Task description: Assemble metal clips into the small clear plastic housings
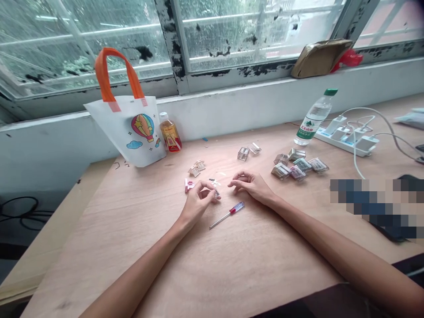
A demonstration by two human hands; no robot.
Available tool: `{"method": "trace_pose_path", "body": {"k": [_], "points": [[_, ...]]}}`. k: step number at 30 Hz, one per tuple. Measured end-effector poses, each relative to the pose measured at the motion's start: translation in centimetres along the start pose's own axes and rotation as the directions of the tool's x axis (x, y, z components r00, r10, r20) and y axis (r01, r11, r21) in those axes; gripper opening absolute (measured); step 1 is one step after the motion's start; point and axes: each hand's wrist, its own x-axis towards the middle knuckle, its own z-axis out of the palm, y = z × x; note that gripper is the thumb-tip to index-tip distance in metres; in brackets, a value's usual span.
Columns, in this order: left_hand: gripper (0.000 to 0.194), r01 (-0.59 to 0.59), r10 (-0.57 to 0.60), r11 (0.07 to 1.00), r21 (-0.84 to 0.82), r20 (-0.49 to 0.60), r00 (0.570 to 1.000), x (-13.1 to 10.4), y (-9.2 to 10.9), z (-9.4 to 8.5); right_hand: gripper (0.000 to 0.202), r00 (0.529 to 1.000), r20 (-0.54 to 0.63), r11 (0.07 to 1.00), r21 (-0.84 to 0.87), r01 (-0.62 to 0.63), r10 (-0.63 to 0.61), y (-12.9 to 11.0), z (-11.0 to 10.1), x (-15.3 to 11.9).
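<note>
My left hand (198,201) is closed, thumb and fingers pinching a small sharpener piece (217,193) with a metallic face, partly hidden by the fingers. To its right, my right hand (254,187) hovers low over the table, fingertips drawn together; whatever is between them is too small to make out. Beyond the hands lie small loose blades (215,182). A pink plastic part (188,185) sits beside my left hand, with clear plastic pieces (197,168) farther back. Nearer to me rests a screwdriver (228,214) with a clear, red and blue handle, touched by neither hand.
Several pencil sharpeners in clear cases (302,165) cluster at right, and more cases (243,153) stand farther back. Along the wall are a white bag (139,132), a drink bottle (170,134), a water bottle (313,119) and a power strip (351,143) with cables.
</note>
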Motion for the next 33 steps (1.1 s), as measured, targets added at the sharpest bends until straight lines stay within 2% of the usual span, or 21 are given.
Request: {"method": "trace_pose_path", "body": {"k": [5,9,13,17,19,24,27,30,33], "points": [[0.036,0.001,-0.001,0.999,0.035,0.004,1.0,0.1,0.2,0.0,0.039,0.999,0.007,0.999,0.012,0.049,-0.049,0.1,0.0,-0.1],[0.039,0.058,-0.057,0.997,-0.047,0.02,0.998,-0.2,0.1,0.4,0.038,0.998,0.021,0.998,-0.021,0.063,-0.063,0.2,-0.2,-0.1],[0.032,0.073,-0.067,0.987,-0.144,0.046,0.997,-0.3,-0.4,1.1,0.032,0.997,0.016,0.992,-0.101,0.082,-0.081,0.2,-0.2,-0.5],[0.034,0.081,-0.073,0.987,-0.137,0.061,0.995,-0.2,-0.8,1.3,0.026,0.993,0.016,0.962,-0.248,0.116,-0.116,0.0,0.3,-1.2],[0.037,0.083,-0.076,0.99,-0.116,0.061,0.995,-0.1,-0.9,1.2,0.023,0.989,0.035,0.952,-0.268,0.15,-0.145,-0.2,0.7,-1.6],[0.04,0.06,-0.059,0.998,-0.015,0.062,0.996,0.1,-0.9,0.9,0.016,0.983,0.092,0.973,-0.157,0.171,-0.158,-0.1,1.4,-2.0],[0.051,0.057,-0.057,0.998,0.004,0.081,0.995,0.1,-1.2,0.9,0.013,0.983,0.101,0.981,-0.108,0.164,-0.153,0.0,1.4,-1.9],[0.064,0.006,-0.005,1.0,-0.004,0.116,0.993,0.1,-1.9,1.0,0.011,0.978,0.108,0.975,-0.114,0.189,-0.177,0.1,1.4,-1.8],[0.059,-0.074,0.064,0.996,0.055,0.16,0.985,0.0,-2.5,1.1,0.013,0.976,0.126,0.968,-0.156,0.198,-0.179,0.0,1.5,-1.8]]}}
